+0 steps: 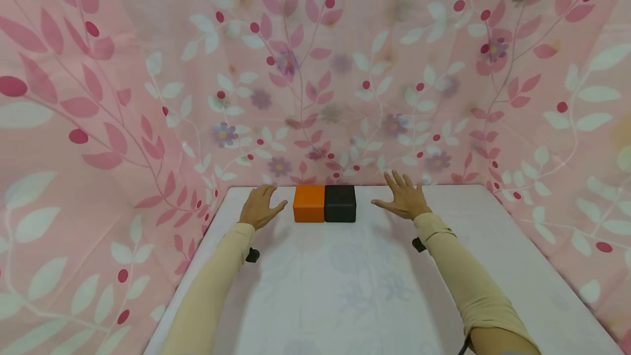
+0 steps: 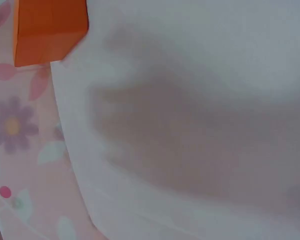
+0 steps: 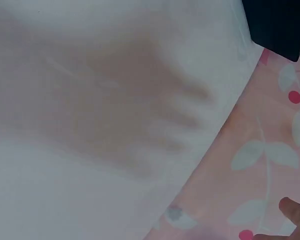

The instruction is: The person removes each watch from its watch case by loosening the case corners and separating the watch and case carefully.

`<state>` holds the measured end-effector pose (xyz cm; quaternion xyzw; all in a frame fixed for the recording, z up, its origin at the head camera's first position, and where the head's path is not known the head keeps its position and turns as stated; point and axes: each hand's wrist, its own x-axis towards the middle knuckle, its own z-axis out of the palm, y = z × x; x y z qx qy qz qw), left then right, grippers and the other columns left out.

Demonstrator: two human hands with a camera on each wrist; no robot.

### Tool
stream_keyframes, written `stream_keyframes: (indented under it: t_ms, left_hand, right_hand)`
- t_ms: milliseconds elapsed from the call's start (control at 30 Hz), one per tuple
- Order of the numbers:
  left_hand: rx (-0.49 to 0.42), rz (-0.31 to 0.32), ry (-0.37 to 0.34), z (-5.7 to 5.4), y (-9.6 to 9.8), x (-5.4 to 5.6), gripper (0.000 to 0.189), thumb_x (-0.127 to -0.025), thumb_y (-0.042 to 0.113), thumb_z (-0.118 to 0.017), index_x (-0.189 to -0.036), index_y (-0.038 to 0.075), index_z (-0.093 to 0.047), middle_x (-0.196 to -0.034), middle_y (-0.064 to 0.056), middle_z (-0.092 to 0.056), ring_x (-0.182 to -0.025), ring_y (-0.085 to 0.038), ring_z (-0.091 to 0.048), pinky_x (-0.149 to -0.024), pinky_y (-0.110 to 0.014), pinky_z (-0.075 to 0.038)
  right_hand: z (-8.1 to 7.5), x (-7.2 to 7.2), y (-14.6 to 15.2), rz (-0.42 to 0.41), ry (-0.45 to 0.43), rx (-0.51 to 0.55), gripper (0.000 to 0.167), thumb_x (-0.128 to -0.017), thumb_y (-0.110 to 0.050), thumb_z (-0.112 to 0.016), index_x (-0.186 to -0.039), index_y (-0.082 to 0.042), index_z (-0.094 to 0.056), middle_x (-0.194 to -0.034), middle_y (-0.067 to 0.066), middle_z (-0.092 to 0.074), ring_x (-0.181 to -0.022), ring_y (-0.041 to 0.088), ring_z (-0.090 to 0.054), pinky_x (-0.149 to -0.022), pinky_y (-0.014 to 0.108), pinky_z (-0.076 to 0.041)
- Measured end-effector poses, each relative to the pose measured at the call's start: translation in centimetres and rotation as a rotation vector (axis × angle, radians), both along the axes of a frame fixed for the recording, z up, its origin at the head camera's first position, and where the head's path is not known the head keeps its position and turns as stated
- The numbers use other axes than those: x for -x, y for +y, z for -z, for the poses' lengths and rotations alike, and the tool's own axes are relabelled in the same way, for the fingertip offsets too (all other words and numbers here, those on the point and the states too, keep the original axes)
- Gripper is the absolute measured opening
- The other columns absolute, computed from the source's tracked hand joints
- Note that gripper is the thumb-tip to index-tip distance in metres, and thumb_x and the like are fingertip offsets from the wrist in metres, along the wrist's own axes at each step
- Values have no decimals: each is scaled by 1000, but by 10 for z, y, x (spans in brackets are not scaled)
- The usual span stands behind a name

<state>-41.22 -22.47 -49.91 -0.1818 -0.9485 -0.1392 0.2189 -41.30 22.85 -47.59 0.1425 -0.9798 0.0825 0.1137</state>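
Note:
An orange box (image 1: 309, 204) and a black box (image 1: 340, 204) stand side by side, touching, at the far edge of the white table. My left hand (image 1: 260, 207) hovers to the left of the orange box, apart from it, with thumb and fingers spread. To the right of the black box is my right hand (image 1: 405, 197), its fingers fanned out and holding nothing. The left wrist view has the orange box (image 2: 52, 30) at its upper left. In the right wrist view the black box (image 3: 279, 27) is cut off at the top, and fingertips (image 3: 294, 210) show at the lower right.
A white cloth (image 1: 320, 289) covers the table, with shadows of both hands on it. Pink floral curtains (image 1: 345, 70) hang behind the table and along both sides. Small black devices (image 1: 252, 255) are worn under both wrists.

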Motion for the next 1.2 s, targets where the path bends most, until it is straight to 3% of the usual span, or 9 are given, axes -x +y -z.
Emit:
stream_keyframes:
  t_ms: [100,167,233,333,500,633,733,967,1200]
  left_hand:
    - [-56,102,130,-6,7,0,33,-90,29,-67,-112,5,-65,-114,-10,-59,-98,-28,-59,-89,-43,-52]
    - [-86,141,183,-10,15,1,22,-87,17,-68,-105,5,-66,-107,-8,-57,-85,-23,-58,-76,-37,-56]
    - [-124,164,204,-14,25,1,18,-86,10,-69,-103,5,-67,-105,-6,-56,-79,-21,-56,-71,-34,-56]
    - [-165,182,199,-15,39,1,18,-86,7,-70,-103,5,-67,-104,-7,-55,-82,-20,-57,-73,-32,-56]
    - [-223,236,171,-6,59,-2,21,-84,0,-70,-105,3,-66,-104,-11,-56,-85,-22,-57,-72,-32,-55]
    - [-262,270,152,3,69,-5,21,-85,-2,-67,-105,2,-66,-105,-10,-55,-79,-22,-56,-67,-30,-53]
    - [-266,268,124,9,72,-8,20,-85,-1,-66,-105,3,-66,-105,-7,-55,-79,-20,-57,-70,-29,-55]
    - [-281,245,39,17,74,-10,20,-87,3,-65,-106,10,-65,-102,-1,-55,-85,-13,-55,-78,-27,-54]
    - [-292,242,77,24,72,-15,23,-83,-2,-64,-101,12,-65,-101,0,-55,-80,-19,-57,-69,-27,-50]
  right_hand:
    - [-4,3,-8,-15,3,50,90,-89,-64,-53,-154,-8,-26,-153,21,-31,-134,46,-34,-100,71,-31]
    - [-7,5,-16,-41,-1,125,82,-92,-56,-56,-152,-7,-29,-149,23,-36,-129,46,-39,-96,67,-39]
    - [-8,8,-26,-71,-9,206,78,-92,-53,-57,-150,-8,-32,-145,23,-40,-127,44,-43,-95,63,-43]
    - [-6,12,-40,-121,-51,325,78,-90,-52,-61,-150,-11,-33,-146,20,-39,-130,40,-42,-101,61,-39]
    - [7,15,-57,-176,-137,410,91,-83,-57,-69,-152,-13,-30,-152,14,-33,-137,35,-33,-109,59,-30]
    - [19,19,-66,-199,-188,414,104,-76,-64,-73,-154,-15,-26,-156,10,-28,-141,32,-27,-112,58,-26]
    - [26,23,-72,-208,-219,405,110,-72,-63,-76,-155,-14,-23,-158,9,-24,-142,33,-23,-113,57,-23]
    - [38,30,-78,-186,-268,445,118,-67,-51,-86,-155,-11,-19,-159,14,-22,-142,37,-23,-114,58,-20]
    - [47,35,-82,-200,-324,467,122,-63,-46,-90,-156,-10,-19,-157,16,-24,-141,37,-25,-114,57,-21]
